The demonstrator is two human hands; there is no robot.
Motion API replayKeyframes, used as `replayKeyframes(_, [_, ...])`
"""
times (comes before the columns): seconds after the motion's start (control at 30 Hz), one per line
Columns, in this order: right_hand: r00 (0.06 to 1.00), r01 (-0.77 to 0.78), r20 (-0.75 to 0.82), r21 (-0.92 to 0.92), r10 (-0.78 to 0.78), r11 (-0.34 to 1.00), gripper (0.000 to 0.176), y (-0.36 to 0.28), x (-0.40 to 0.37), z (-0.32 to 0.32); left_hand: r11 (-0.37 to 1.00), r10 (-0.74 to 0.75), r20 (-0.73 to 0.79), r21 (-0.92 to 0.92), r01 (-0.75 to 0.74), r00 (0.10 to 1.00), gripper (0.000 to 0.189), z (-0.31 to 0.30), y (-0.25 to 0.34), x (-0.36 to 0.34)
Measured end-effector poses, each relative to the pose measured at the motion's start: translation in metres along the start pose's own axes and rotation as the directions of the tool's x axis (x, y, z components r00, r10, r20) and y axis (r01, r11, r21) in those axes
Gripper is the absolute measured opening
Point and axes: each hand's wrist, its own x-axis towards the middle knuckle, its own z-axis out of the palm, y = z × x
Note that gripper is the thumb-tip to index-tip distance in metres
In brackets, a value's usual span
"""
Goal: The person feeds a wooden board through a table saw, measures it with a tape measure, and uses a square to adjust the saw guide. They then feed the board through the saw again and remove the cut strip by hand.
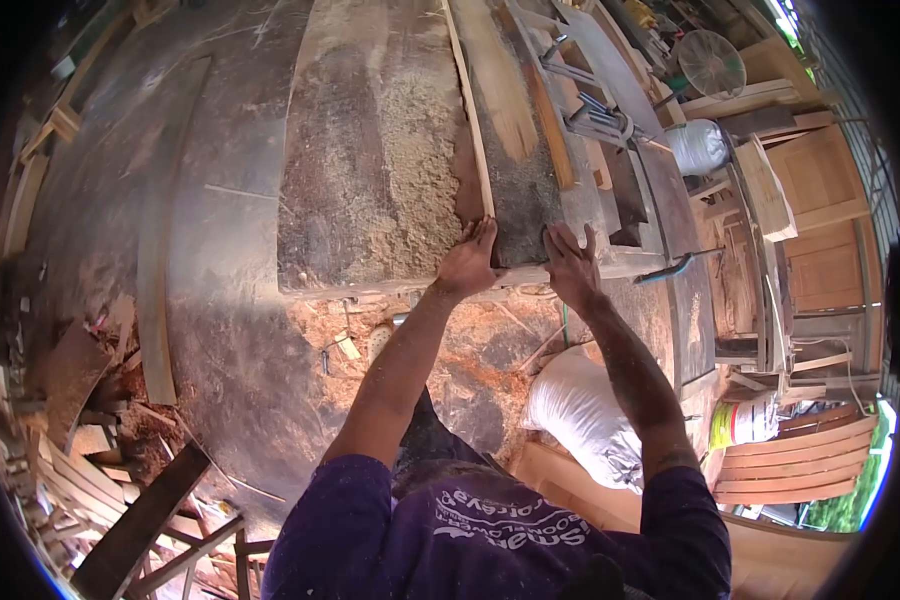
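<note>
My left hand (468, 262) is at the near end of a long thin wooden strip (470, 120), its fingers closed over the strip's tip and the thumb apart to the right. The strip stands along the right side of a wide board (320, 150) covered with sawdust (410, 170). My right hand (573, 265) rests at the near edge of a dark board (522, 215), fingers spread and nothing in them. A paler wooden board (500, 90) lies beyond it, beside the strip.
Metal clamps (600, 120) sit on the right of the bench, with a blue-handled clamp (665, 270) at its near corner. A white sack (585, 410) stands below my right arm. Wood scraps (90, 440) are piled at the left; a fan (711, 64) stands far right.
</note>
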Motion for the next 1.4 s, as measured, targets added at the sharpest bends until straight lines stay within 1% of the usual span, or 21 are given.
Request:
replayKeyframes(0.03, [0.994, 0.034, -0.103, -0.008, -0.034, 0.999, 0.061, 0.002, 0.002, 0.003, 1.000, 0.001, 0.006, -0.005, -0.001, 1.000, 0.098, -0.003, 0.001, -0.001])
replayKeyframes(0.17, [0.991, 0.026, -0.135, 0.049, -0.019, 0.998, 0.059, 0.006, 0.005, 0.012, 0.998, 0.060, -0.045, -0.012, -0.061, 0.997, 0.100, 0.006, -0.005, 0.002])
replayKeyframes(0.23, [0.983, 0.060, -0.175, 0.002, -0.059, 0.998, 0.056, 0.011, 0.012, 0.014, 0.996, 0.075, -0.131, -0.031, -0.080, 0.989, 0.099, 0.012, -0.008, 0.008])
replayKeyframes(0.27, [0.982, 0.061, -0.177, 0.002, -0.060, 0.998, 0.056, 0.013, 0.015, 0.015, 0.996, 0.075, -0.133, -0.029, -0.079, 0.988, 0.099, 0.014, -0.009, 0.009])
replayKeyframes(0.33, [0.989, 0.085, -0.132, 0.082, -0.073, 0.993, 0.059, 0.018, 0.022, 0.017, 0.992, 0.116, -0.273, 0.083, -0.097, 0.955, 0.097, 0.014, -0.009, 0.010])
replayKeyframes(0.47, [0.980, 0.157, -0.143, 0.114, -0.140, 0.981, 0.063, 0.026, 0.032, 0.019, 0.998, 0.057, -0.288, 0.022, -0.052, 0.956, 0.096, 0.012, -0.004, 0.013])
replayKeyframes(0.53, [0.988, 0.110, -0.117, 0.074, -0.100, 0.991, 0.067, 0.028, 0.037, 0.022, 1.000, 0.028, -0.384, 0.008, -0.027, 0.923, 0.078, 0.014, -0.002, 0.014])
replayKeyframes(0.57, [0.987, 0.118, -0.117, 0.075, -0.109, 0.990, 0.067, 0.029, 0.039, 0.023, 1.000, 0.020, -0.386, 0.006, -0.019, 0.922, 0.078, 0.013, -0.001, 0.014])
replayKeyframes(0.63, [0.982, 0.126, -0.150, 0.049, -0.118, 0.991, 0.068, 0.032, 0.044, 0.025, 0.991, -0.060, -0.329, 0.091, 0.095, 0.942, 0.061, 0.013, 0.001, 0.015])
replayKeyframes(0.67, [0.981, 0.133, -0.151, 0.053, -0.124, 0.990, 0.068, 0.034, 0.047, 0.025, 0.990, -0.067, -0.331, 0.093, 0.104, 0.941, 0.061, 0.016, 0.000, 0.017])
replayKeyframes(0.73, [0.975, 0.165, -0.155, 0.031, -0.158, 0.986, 0.066, 0.038, 0.051, 0.025, 0.995, -0.063, -0.411, 0.039, 0.087, 0.909, 0.050, 0.018, 0.001, 0.018])
replayKeyframes(0.77, [0.971, 0.172, -0.169, 0.020, -0.166, 0.985, 0.066, 0.039, 0.053, 0.026, 0.995, -0.065, -0.408, 0.040, 0.089, 0.911, 0.050, 0.018, 0.001, 0.020])
replayKeyframes(0.83, [0.973, 0.165, -0.167, 0.028, -0.158, 0.986, 0.065, 0.039, 0.056, 0.023, 0.988, -0.148, -0.445, -0.096, 0.118, 0.883, 0.055, 0.018, 0.006, 0.021])
replayKeyframes(0.87, [0.973, 0.161, -0.172, 0.030, -0.154, 0.986, 0.065, 0.039, 0.056, 0.020, 0.987, -0.156, -0.437, -0.105, 0.122, 0.886, 0.055, 0.018, 0.009, 0.021])
replayKeyframes(0.93, [0.972, 0.166, -0.174, 0.032, -0.158, 0.986, 0.065, 0.039, 0.058, 0.015, 0.980, -0.199, -0.488, -0.101, 0.171, 0.850, 0.059, 0.016, 0.011, 0.024])
replayKeyframes(0.97, [0.976, 0.166, -0.148, 0.018, -0.161, 0.986, 0.067, 0.039, 0.061, 0.013, 0.969, -0.244, -0.438, -0.139, 0.203, 0.865, 0.063, 0.014, 0.011, 0.027])
replayKeyframes(1.13, [0.976, 0.192, -0.098, -0.027, -0.194, 0.981, 0.070, 0.040, 0.073, 0.011, 0.956, -0.293, -0.435, -0.147, 0.253, 0.852, 0.069, 0.011, 0.010, 0.033])
replayKeyframes(1.2, [0.989, 0.146, -0.002, -0.030, -0.147, 0.989, 0.071, 0.038, 0.079, 0.015, 0.955, -0.298, -0.444, -0.148, 0.259, 0.845, 0.072, 0.012, 0.007, 0.033])
replayKeyframes(1.23, [0.987, 0.157, -0.013, -0.036, -0.157, 0.987, 0.071, 0.039, 0.084, 0.016, 0.953, -0.301, -0.453, -0.106, 0.284, 0.839, 0.072, 0.010, 0.008, 0.033])
replayKeyframes(1.3, [0.986, 0.168, 0.022, -0.124, -0.167, 0.978, 0.066, 0.041, 0.085, 0.021, 0.952, -0.292, -0.470, -0.054, 0.303, 0.833, 0.072, 0.007, 0.010, 0.034])
replayKeyframes(1.4, [0.985, 0.155, -0.058, -0.096, -0.161, 0.983, 0.061, 0.038, 0.083, 0.025, 0.947, -0.303, -0.428, -0.038, 0.318, 0.852, 0.074, 0.007, 0.009, 0.033])
